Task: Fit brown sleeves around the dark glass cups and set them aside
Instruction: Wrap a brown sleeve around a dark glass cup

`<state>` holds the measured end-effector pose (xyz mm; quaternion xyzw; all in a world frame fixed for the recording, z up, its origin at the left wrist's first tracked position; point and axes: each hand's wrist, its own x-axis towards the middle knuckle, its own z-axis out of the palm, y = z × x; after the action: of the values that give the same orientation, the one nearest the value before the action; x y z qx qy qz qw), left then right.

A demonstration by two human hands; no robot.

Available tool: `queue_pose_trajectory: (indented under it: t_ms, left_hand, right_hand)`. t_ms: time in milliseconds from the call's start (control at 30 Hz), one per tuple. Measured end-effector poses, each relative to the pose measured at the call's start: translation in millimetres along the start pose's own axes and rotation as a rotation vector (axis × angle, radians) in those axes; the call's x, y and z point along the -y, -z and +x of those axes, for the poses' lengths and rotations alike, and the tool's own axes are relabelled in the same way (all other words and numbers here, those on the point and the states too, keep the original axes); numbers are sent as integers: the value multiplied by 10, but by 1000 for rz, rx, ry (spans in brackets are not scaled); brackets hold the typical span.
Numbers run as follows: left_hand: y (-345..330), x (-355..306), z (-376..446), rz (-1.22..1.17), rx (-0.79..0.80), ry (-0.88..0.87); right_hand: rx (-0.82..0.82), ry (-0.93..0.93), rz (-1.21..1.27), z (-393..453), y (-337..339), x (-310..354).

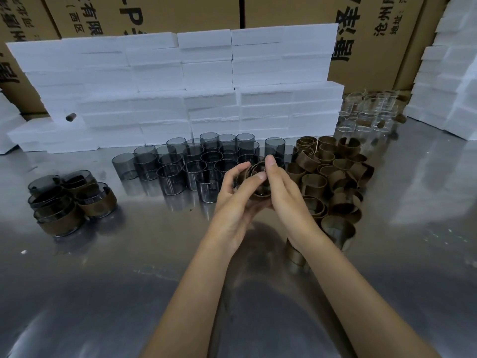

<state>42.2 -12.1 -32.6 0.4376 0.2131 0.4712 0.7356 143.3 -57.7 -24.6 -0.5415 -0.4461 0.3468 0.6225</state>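
Note:
Above the middle of the steel table, my left hand (233, 195) and my right hand (280, 188) both grip one dark glass cup (260, 188) with a brown sleeve around it. Fingers cover most of that cup. Behind my hands stands a cluster of several bare dark glass cups (196, 161). A heap of loose brown sleeves (333, 174) lies to the right of my hands. At the left sit several sleeved cups (69, 202), grouped together.
White foam blocks (180, 86) are stacked along the back of the steel table (103, 280), with more at the right edge (449, 73). Clear glass cups (366, 112) stand at the back right. Cardboard boxes (374, 34) rise behind everything.

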Motion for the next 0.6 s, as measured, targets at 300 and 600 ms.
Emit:
queue_pose_trajectory:
  t_ms: [300,600]
  left_hand:
    - [-30,-15,-26,43,-9,11]
    - [-33,-19,-46,98,8,83]
  right_hand:
    - [-115,103,-51,16,-18,-46]
    - [-155,97,-53,27,-38,-60]
